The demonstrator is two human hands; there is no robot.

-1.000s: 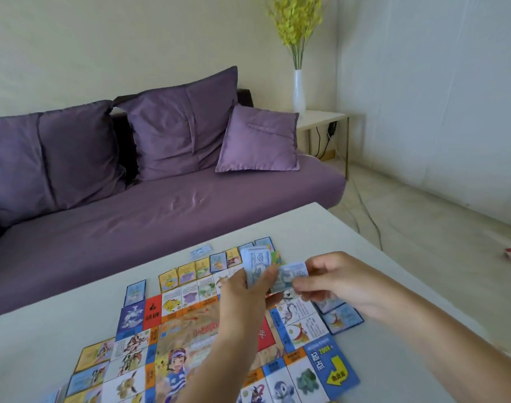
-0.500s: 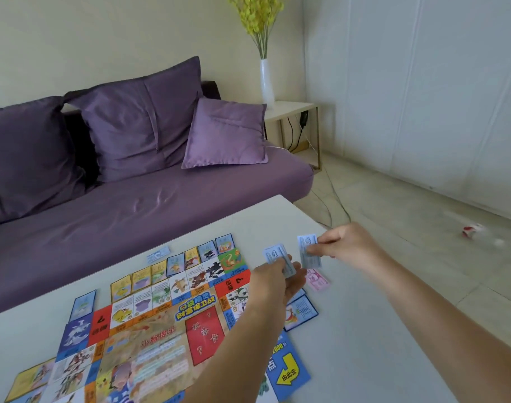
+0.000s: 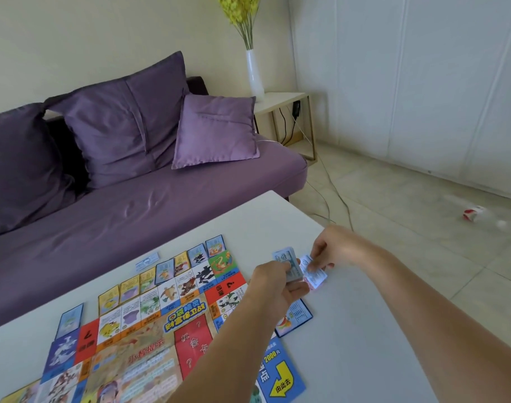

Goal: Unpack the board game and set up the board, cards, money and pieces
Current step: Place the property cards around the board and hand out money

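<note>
Currently, board: colourful paper game board unfolded flat on white table.
Cards: small picture cards ring its edges.
Money: left hand fingers pinch banknote wad; right hand fingers pinch one pale note low over table.
Left: probably remaining notes; pieces unseen.

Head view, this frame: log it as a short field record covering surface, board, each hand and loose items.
surface: white table
board: colourful paper game board, unfolded flat on the table
left hand: left hand holds a stack of pale blue paper money
right hand: right hand pinches a single white-and-pink banknote, low over the table beside the stack
loose cards: blue-bordered card by the board's right edge; small pale slip beyond its far edge
background: purple sofa, white vase
</note>
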